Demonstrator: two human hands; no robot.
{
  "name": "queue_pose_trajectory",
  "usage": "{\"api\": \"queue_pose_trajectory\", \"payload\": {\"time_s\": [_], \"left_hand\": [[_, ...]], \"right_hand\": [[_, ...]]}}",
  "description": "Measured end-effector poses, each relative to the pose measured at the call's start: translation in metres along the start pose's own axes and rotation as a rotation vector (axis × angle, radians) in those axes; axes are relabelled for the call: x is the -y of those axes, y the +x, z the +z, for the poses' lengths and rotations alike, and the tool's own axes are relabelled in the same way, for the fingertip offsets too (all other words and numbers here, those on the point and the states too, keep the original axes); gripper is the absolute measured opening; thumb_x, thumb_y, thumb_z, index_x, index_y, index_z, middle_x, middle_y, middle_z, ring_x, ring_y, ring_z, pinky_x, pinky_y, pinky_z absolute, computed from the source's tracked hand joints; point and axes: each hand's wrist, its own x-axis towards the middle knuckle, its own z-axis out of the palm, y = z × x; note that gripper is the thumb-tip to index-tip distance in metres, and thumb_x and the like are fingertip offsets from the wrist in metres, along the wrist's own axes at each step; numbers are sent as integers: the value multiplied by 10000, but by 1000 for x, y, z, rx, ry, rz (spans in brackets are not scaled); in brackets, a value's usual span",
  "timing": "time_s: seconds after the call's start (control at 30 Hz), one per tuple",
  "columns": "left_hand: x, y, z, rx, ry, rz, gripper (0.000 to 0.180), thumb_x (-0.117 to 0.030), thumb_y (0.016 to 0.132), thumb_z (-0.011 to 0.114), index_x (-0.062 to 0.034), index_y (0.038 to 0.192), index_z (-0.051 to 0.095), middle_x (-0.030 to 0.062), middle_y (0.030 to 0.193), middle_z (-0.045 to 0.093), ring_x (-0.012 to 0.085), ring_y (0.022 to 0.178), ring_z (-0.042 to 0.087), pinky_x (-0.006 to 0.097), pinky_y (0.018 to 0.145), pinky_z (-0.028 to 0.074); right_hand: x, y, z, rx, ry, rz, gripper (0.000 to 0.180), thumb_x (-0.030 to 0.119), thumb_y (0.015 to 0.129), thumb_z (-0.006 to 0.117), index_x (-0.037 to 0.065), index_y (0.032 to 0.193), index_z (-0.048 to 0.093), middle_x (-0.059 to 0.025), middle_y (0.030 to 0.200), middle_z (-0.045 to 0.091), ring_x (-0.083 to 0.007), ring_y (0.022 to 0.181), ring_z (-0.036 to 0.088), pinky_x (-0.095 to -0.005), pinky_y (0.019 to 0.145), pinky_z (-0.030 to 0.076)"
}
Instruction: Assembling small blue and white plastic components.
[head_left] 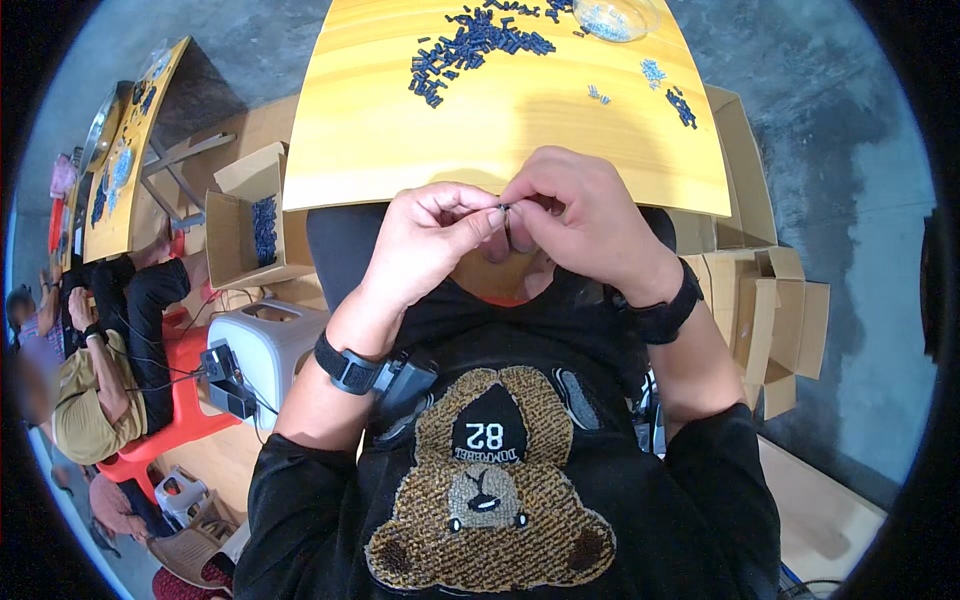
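My left hand (430,245) and my right hand (580,215) meet just below the near edge of the yellow table (520,140), above my lap. Their fingertips pinch a small dark ring-shaped part (506,225) between them. A heap of small dark blue parts (470,50) lies on the far side of the table. A smaller cluster of blue parts (682,105) sits near the table's right edge. Both wrists wear black bands.
A clear bowl (615,18) with pale blue pieces stands at the table's far edge. An open cardboard box (250,215) with blue parts sits on the left, more cardboard boxes (770,300) on the right. Another person (100,360) sits on a red stool at left beside a second yellow table (125,150).
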Motion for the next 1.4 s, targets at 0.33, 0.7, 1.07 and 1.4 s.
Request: {"api": "queue_pose_trajectory", "payload": {"time_s": [0.33,0.7,1.07,1.4], "left_hand": [[3,0,2,-37,144,98,65,-37,802,652,-17,861,636,3,740,632,47,653,552,190,595,443],[5,1,0,-118,205,172,46,-3,822,602,39,823,620,61,703,640,91,596,607,210,556,481],[8,1,0,-137,147,97,57,-27,814,635,-3,865,641,4,738,630,45,648,549,184,581,440],[12,1,0,-170,149,132,52,-13,828,598,27,824,630,35,683,634,61,550,576,188,500,455]], "right_hand": [[4,6,-5,41,-96,-53,57,44,671,552,2,673,591,-144,646,555,-318,640,557,-380,580,456],[2,10,5,-14,-135,-89,47,38,671,558,-1,663,581,-150,636,538,-322,614,543,-384,556,446],[-1,11,10,-44,-144,-59,58,46,679,564,11,669,609,-141,642,559,-307,608,560,-373,550,457],[-4,10,13,-52,-106,-48,47,39,670,572,16,673,613,-138,645,570,-300,595,570,-357,541,461]]}}
